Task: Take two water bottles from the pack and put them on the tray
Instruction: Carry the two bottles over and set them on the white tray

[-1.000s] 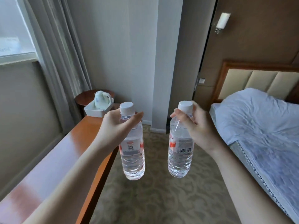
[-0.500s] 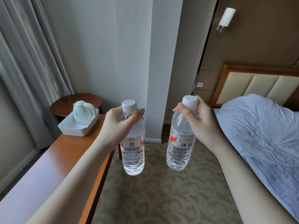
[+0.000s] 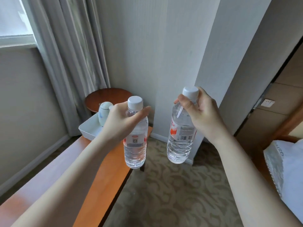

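Hands (image 3: 122,122) clasping two bottles (image 3: 135,145)

Sleeves: none on my forearms, both bare up to the frame edge.
Hands: left hand (image 3: 122,119) and right hand (image 3: 203,115) ungloved; no rings or watch.

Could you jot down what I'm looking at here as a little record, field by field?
Left hand: grips the left bottle near its neck, upright, in the air
Right hand: grips the right bottle just under its cap, tilted, in the air
Tray: white, on the wooden desk, bottles not yet on it
Teapot: white, standing in the tray
Floor: patterned carpet
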